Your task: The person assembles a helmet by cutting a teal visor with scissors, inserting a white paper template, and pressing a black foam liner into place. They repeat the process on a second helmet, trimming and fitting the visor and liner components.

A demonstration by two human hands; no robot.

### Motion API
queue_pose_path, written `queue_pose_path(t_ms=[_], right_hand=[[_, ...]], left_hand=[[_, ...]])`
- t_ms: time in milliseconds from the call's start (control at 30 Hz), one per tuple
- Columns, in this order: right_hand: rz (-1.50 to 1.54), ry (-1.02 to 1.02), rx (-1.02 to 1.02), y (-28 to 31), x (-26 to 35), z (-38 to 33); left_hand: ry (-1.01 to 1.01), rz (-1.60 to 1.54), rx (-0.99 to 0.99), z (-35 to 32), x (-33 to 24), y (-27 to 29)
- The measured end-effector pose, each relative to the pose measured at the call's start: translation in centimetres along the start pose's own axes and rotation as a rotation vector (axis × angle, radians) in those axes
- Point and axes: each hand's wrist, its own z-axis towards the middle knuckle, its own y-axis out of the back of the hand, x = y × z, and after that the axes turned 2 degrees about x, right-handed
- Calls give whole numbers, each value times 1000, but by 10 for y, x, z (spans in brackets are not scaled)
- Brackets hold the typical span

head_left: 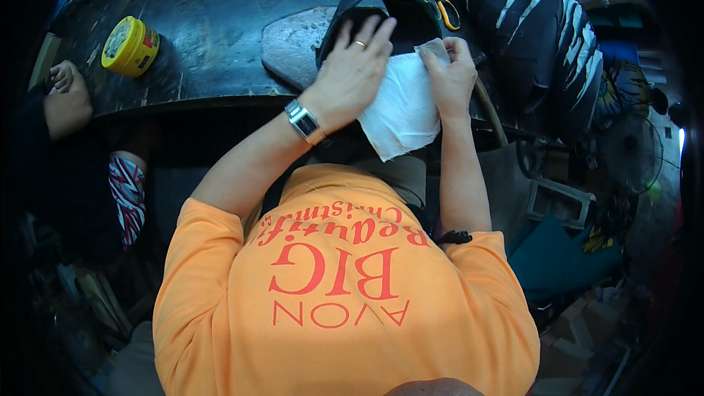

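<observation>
A thin white cloth (405, 99) hangs over the table's near edge, its lower corner drooping toward my lap. My right hand (452, 77) pinches its upper right corner between thumb and fingers. With fingers stretched out, my left hand (352, 73) lies over a black curved piece with a raised loop-like band (400, 9), beside the cloth's left edge. Whether the left palm touches the cloth is hidden. Under the black piece lies a flat grey stone slab (290, 48). I cannot make out what the black piece is.
Yellow-handled scissors (440, 7) lie beyond the black piece. A yellow tub (130, 47) stands at the left of the dark table (213, 26), near another person's hand (70, 88). Black-and-white pieces (535, 37) are stacked at right, beside a wooden handle (491, 114).
</observation>
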Motion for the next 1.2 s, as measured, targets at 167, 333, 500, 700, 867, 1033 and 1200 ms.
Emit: queue_pose_path(t_ms=[167,333,500,700,867,1033,1200], right_hand=[[276,-68,-36,3,-8,3],[758,-338,197,8,-18,5],[744,-461,282,17,-20,4],[881,-391,420,21,-10,-5],[846,-203,302,18,26,-34],[407,443,528,21,70,-54],[79,885,519,-6,95,-80]], left_hand=[[-13,-184,166,-20,-32,0],[-3,-188,100,-23,-33,-8],[51,-171,113,-16,-39,0],[170,-227,56,2,-29,-1],[223,-444,-136,2,-15,-5],[473,-1727,-126,-35,-8,53],[509,-2187,-471,-77,0,101]])
